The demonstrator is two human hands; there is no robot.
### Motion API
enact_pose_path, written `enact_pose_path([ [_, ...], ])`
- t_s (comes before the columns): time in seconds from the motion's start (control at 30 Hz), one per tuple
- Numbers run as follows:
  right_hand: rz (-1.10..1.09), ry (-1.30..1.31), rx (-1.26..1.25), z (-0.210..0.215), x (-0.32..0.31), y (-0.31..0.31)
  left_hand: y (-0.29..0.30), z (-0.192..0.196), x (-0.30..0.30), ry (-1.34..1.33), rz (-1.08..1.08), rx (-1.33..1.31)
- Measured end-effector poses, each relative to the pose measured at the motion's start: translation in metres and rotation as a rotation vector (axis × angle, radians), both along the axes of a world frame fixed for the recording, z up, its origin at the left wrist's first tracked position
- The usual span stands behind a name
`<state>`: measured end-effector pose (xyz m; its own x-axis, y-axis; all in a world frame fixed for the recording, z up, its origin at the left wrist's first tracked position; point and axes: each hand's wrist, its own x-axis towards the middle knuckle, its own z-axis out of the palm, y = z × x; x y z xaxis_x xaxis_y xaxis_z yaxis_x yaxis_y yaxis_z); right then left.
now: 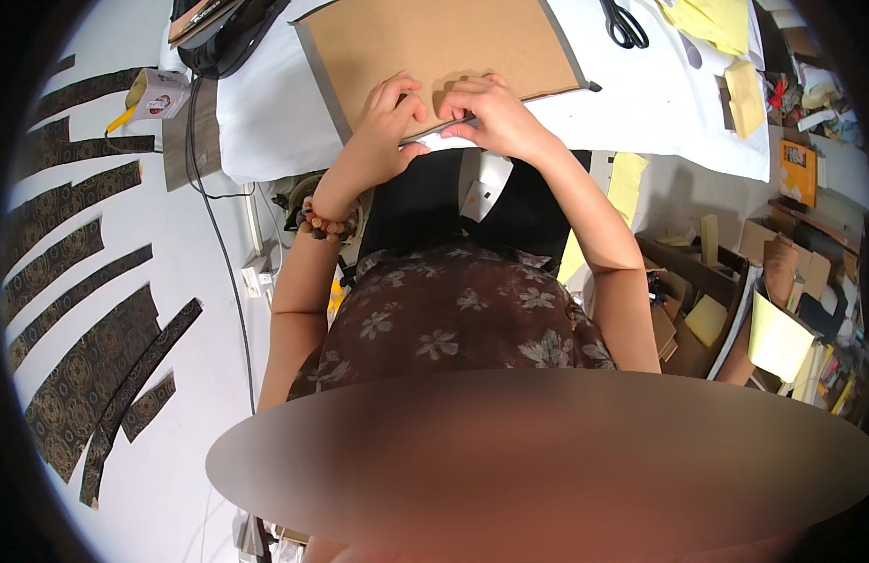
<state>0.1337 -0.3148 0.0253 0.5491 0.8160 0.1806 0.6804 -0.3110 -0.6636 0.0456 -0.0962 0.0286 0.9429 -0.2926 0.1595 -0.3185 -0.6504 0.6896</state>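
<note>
A brown board or stiff sheet [444, 47] with dark grey strips along its left and right edges lies on a white-covered table. At its near edge, my left hand [389, 122] curls its fingers over the top, the thumb low by the rim. Close beside it, my right hand [491, 114] pinches the same near edge between bent fingers and thumb. A dark strip [423, 135] runs along that rim between the hands; its far part is hidden under the fingers. A beaded bracelet [324, 223] circles my left wrist.
Black scissors [626, 26] lie at the far right, near yellow papers [711, 23]. A black appliance, perhaps an iron [230, 42], stands far left, its cord [230, 291] hanging down. Dark patterned strips [97, 375] lie on a white surface at left. At right, another person's arm [779, 272] shows beside boxes.
</note>
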Motion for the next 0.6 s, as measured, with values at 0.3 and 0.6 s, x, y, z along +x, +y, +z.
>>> enact_pose_path([
  [0.3,-0.033,0.010,-0.042,-0.005,0.001,0.005,0.006,-0.005,0.001,-0.113,-0.004,-0.037],
  [0.6,-0.125,0.171,-0.022,-0.006,0.007,0.016,0.000,-0.018,0.003,-0.122,0.093,-0.114],
])
